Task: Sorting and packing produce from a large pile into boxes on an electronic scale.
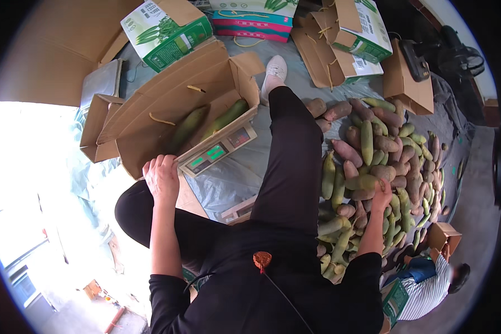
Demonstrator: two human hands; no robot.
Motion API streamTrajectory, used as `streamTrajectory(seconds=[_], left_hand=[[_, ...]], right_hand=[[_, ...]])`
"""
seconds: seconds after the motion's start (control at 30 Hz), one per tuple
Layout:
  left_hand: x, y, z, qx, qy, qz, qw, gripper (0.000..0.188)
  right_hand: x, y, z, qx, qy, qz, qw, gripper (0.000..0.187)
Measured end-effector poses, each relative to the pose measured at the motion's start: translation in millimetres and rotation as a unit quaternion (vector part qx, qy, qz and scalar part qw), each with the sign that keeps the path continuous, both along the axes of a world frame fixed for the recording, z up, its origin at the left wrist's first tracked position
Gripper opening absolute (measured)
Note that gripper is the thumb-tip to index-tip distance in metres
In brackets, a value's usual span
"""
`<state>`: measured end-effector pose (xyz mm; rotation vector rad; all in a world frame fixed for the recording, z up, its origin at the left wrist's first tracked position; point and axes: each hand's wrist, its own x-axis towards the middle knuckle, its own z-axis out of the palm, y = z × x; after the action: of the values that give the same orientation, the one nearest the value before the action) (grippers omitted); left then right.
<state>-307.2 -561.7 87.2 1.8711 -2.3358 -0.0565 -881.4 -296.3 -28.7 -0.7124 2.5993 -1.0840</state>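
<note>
My left hand has its fingers curled over the near edge of an open cardboard carton. Two long green radishes lie inside it, and yellow cord handles hang from its wall. Under the carton sits a scale, its panel lit with green displays. At the right, my right hand is closed round the end of a green radish, over the heap. Green radishes and reddish-brown root vegetables are mixed in that heap.
Green-and-white printed cartons stand at the back, beside teal and pink boxes. A black fan is at the far right. Another person in a striped shirt works at the lower right with a small carton. Plastic sheeting covers the floor.
</note>
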Motion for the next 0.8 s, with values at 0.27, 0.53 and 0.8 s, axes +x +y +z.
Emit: streamTrajectory(seconds=[0.27, 0.53, 0.8], left_hand=[[2, 2, 0, -0.011, 0.011, -0.005, 1.000, 0.009], [5, 3, 0, -0.013, 0.005, -0.003, 1.000, 0.010], [1, -2, -6, -0.018, -0.023, -0.015, 0.999, 0.010]], right_hand=[[81, -162, 153, -0.166, 0.012, 0.130, 0.977, 0.027], [196, -268, 238, -0.405, -0.166, 0.319, 0.840, 0.030], [305, -328, 169, -0.302, -0.022, 0.414, 0.859, 0.026]])
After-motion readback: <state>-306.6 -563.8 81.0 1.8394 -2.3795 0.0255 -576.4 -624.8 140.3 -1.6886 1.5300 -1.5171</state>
